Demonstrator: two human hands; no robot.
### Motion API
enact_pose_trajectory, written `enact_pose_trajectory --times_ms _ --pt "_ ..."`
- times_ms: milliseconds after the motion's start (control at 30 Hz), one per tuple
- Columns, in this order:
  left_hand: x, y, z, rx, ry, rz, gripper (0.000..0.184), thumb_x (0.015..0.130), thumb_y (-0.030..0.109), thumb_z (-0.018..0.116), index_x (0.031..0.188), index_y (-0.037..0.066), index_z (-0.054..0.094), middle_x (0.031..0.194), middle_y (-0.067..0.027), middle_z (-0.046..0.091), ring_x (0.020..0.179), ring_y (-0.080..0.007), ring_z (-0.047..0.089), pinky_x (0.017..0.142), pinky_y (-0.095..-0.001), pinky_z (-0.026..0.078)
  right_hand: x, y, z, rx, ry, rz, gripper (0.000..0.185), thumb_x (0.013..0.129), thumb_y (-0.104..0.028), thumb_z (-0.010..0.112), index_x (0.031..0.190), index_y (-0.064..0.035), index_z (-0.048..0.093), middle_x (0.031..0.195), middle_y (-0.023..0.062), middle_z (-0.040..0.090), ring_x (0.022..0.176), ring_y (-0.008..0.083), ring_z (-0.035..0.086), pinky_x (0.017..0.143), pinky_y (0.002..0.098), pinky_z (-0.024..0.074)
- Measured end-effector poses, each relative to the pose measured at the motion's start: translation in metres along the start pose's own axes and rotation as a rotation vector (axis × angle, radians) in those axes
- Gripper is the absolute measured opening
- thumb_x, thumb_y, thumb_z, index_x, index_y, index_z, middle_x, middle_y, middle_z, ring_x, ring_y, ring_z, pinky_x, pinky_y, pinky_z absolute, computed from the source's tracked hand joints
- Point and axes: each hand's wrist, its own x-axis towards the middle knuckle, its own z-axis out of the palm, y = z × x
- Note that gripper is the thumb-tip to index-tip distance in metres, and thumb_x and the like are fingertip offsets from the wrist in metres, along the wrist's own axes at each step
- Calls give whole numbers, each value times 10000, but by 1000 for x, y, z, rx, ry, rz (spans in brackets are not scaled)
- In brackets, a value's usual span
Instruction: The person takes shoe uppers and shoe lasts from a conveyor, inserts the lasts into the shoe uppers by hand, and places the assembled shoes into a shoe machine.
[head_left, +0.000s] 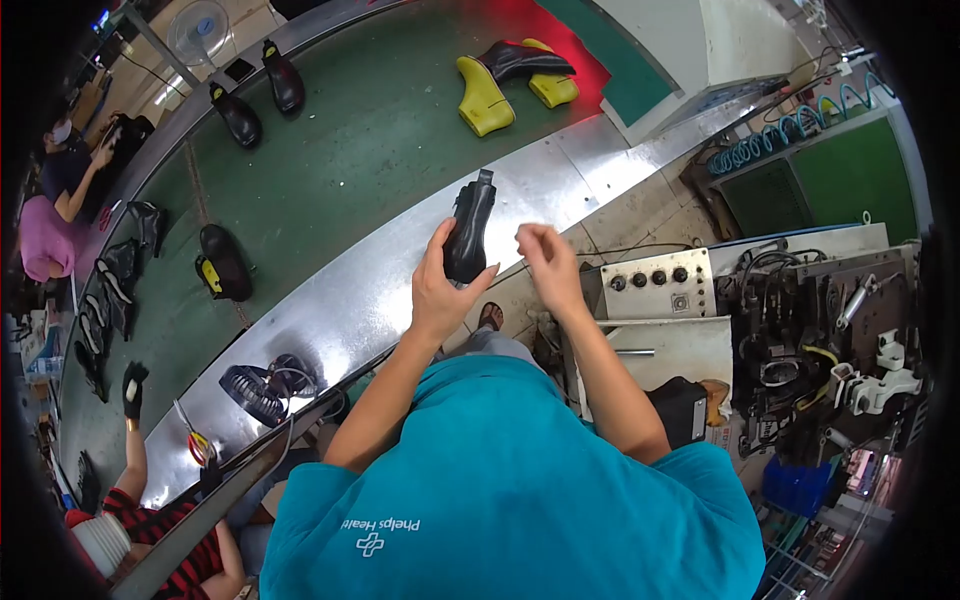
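Black shoe (468, 232), head view: up in the left hand (443, 285), over the bare metal edge (352, 275) of the green surface (330, 150), on the person's near side. Long axis runs away from the body, close to straight up the frame, with the top leaning a little to the right. Rounded toe points back toward the wearer; narrow end with a squared dark tab (486, 176) points away, toward the far side of the surface. Shoe is all black, smooth and glossy, bright streaks of light along its flank; small fastening details along the left border, too small to read. Left hand grasps it at the toe end, fingers on the left side, thumb on the right near the toe. Right hand (540, 248) just to the right, apart from the shoe, fingers curled in, loosely clenched, a bit blurred. On the green surface: yellow boots (486, 100) with a black boot (520, 60) lying across them, upper right of the shoe; a black-and-yellow shoe (228, 262) well off to the left. Control panel (655, 284) with a row of black knobs, right of the right hand.
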Motion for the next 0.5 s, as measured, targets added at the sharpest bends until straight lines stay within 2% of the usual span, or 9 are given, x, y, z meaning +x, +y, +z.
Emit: enact_pose_trajectory --times_ms 67,133,167,200,267,300,433,500 --pt "-2 -4 -3 53 -40 28 876 752 210 904 1458 -37 449 1364 -250 620 1215 -337 654 1040 -400 509 -34 -12 6 41 -123 -7 448 1015 -242 655 1382 3 582 1245 134 686 1102 181 655 945 327 520" --pt "-5 -8 -3 126 -72 20 896 740 205 913 1475 -7 446 1334 -230 641 1173 -322 674 1001 -394 530 -52 -10 15 -117 -186 -137 596 985 -272 686 1486 -9 498 1374 189 628 1171 219 648 1001 356 507" --pt "-7 -9 -3 127 -88 26 896 740 205 913 1475 -7 446 1334 -230 641 1173 -322 674 1001 -394 530 -54 2 21 -246 -183 -268 677 952 -299 716 1509 -5 466 1420 206 591 1120 237 669 894 337 553" --pt "-7 -10 -2 89 -94 10 902 735 219 916 1471 -8 447 1328 -239 639 1151 -345 681 973 -406 543 -57 -3 26 -242 -169 -263 677 952 -299 716 1509 -5 466 1420 206 591 1120 237 669 894 337 553" --pt "-10 -11 -1 55 -108 -8 908 730 233 919 1468 -9 448 1322 -247 637 1130 -367 688 946 -419 556 -65 -13 35 -295 -148 -227 718 934 -305 729 1515 6 445 1449 212 566 1085 246 680 739 309 570" --pt "-10 -12 -2 29 -108 -48 920 724 237 924 1471 -5 446 1319 -243 642 1133 -361 690 941 -413 559 -64 -12 37 -298 -138 -291 756 923 -308 738 1522 25 419 1457 221 554 1033 244 687 622 294 552" --pt "-13 -13 -4 -6 -117 -100 948 707 260 939 1474 1 445 1309 -230 656 1123 -345 701 922 -398 568 -62 -5 36 -320 -147 -291 747 924 -297 738 1516 34 426 1418 230 580 1017 240 683 684 310 567" --pt "-13 -16 1 15 -56 -14 956 695 271 947 1470 3 456 1316 -226 655 1134 -340 696 935 -401 560 -56 -1 38 -342 -52 -466 749 913 -302 756 1510 28 445 1305 218 654 963 223 691 745 322 570"
